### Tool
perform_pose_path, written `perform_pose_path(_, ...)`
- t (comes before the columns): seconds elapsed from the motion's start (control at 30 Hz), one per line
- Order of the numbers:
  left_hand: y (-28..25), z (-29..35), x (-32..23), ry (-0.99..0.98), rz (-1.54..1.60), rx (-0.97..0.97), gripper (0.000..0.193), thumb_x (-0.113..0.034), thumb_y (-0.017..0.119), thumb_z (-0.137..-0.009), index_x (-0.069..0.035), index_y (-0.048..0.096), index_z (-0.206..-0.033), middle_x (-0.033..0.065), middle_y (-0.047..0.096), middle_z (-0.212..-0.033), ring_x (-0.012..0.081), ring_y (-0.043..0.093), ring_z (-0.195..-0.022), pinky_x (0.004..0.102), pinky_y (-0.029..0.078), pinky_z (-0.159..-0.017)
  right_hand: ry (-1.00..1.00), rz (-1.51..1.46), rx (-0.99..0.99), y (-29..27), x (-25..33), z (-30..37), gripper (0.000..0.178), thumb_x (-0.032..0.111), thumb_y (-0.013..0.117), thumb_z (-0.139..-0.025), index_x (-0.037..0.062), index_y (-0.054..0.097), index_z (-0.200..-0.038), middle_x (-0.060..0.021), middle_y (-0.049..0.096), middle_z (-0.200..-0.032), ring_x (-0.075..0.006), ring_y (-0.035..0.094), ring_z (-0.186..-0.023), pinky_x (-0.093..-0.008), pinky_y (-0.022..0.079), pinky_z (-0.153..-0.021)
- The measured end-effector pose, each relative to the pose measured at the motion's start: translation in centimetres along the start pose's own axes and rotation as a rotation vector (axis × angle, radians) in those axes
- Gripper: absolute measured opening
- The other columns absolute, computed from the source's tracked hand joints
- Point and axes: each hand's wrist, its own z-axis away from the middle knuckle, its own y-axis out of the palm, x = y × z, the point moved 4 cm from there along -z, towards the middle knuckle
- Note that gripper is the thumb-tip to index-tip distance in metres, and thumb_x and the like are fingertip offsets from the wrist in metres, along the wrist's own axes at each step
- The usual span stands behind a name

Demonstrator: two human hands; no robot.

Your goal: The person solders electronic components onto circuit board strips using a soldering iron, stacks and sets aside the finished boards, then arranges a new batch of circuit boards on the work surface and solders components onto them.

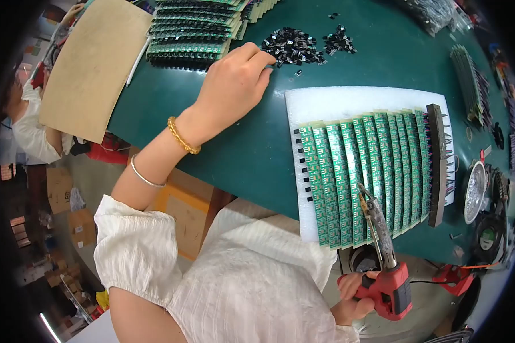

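Note:
My left hand (234, 83) reaches over the green table, its fingers drawn together at the left edge of a pile of small black components (294, 47). Whatever lies between those fingertips is hidden. Low on the right, my right hand (354, 297) grips the handle of a red soldering gun (395, 288). Its metal tip points up and lies over a row of green circuit board strips (349, 166). The strips overlap side by side on a white foam sheet (294, 108). Black components (304, 162) stick out along the leftmost strip. A dark bar (437, 166) lies across the strips' right end.
Stacked board strips (191, 34) stand at the far left, beside a brown board (94, 68). A smaller component heap (339, 41) is right of the pile. More strips (469, 83), a metal dish (475, 191) and a solder reel (489, 237) are at right. Another person (34, 123) sits left.

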Motion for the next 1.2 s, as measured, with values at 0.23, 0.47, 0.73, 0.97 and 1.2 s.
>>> perform_pose_path(0.23,0.9,-3.1,0.0,0.232,-0.328,0.368,0.005,-0.001,0.061,-0.077,0.001,0.059,-0.081,0.0131,0.059,-0.083,0.0304,0.061,-0.075,0.0384,0.051,-0.067,-0.027,-0.006,-0.049,-0.2,-0.3,-0.2,0.072,0.058,0.057,-0.087,-0.0028,0.040,-0.120,-0.0018,0.043,-0.050,-0.0146,0.042,-0.039,-0.0292,0.038,-0.042)
perform_pose_path(0.47,1.3,-5.1,-1.2,0.370,-0.416,0.618,0.003,0.002,0.055,-0.072,0.002,0.058,-0.073,0.0179,0.062,-0.074,0.0328,0.063,-0.074,0.0403,0.052,-0.067,0.050,0.086,-0.321,-0.1,-0.1,1.1,0.071,0.057,0.056,-0.088,-0.0035,0.040,-0.122,-0.0019,0.042,-0.050,-0.0143,0.041,-0.038,-0.0290,0.038,-0.042)
perform_pose_path(0.73,-0.9,-3.9,-0.7,-0.090,0.318,0.516,0.011,-0.006,0.066,-0.075,0.002,0.061,-0.080,0.0040,0.057,-0.063,0.0091,0.051,-0.055,0.0249,0.042,-0.052,0.015,0.043,-0.321,-0.8,-0.5,2.2,0.070,0.056,0.056,-0.088,-0.0027,0.040,-0.123,-0.0014,0.043,-0.050,-0.0141,0.041,-0.038,-0.0285,0.037,-0.041)
perform_pose_path(0.97,1.2,0.3,-2.3,-0.163,0.486,0.222,0.009,-0.006,0.066,-0.078,-0.002,0.062,-0.085,-0.0014,0.055,-0.074,0.0037,0.041,-0.060,0.0201,0.033,-0.053,0.020,0.014,-0.247,-1.2,-0.6,1.8,0.069,0.057,0.056,-0.088,-0.0018,0.040,-0.121,-0.0016,0.043,-0.050,-0.0147,0.042,-0.038,-0.0285,0.037,-0.041)
perform_pose_path(1.2,0.4,-0.4,-2.5,-0.128,0.475,0.332,0.011,-0.006,0.066,-0.078,-0.002,0.062,-0.088,0.0006,0.055,-0.073,0.0070,0.042,-0.057,0.0226,0.035,-0.051,0.034,0.024,-0.331,-0.7,-0.5,2.1,0.071,0.058,0.057,-0.087,-0.0016,0.039,-0.121,-0.0013,0.043,-0.049,-0.0148,0.042,-0.038,-0.0283,0.037,-0.041)
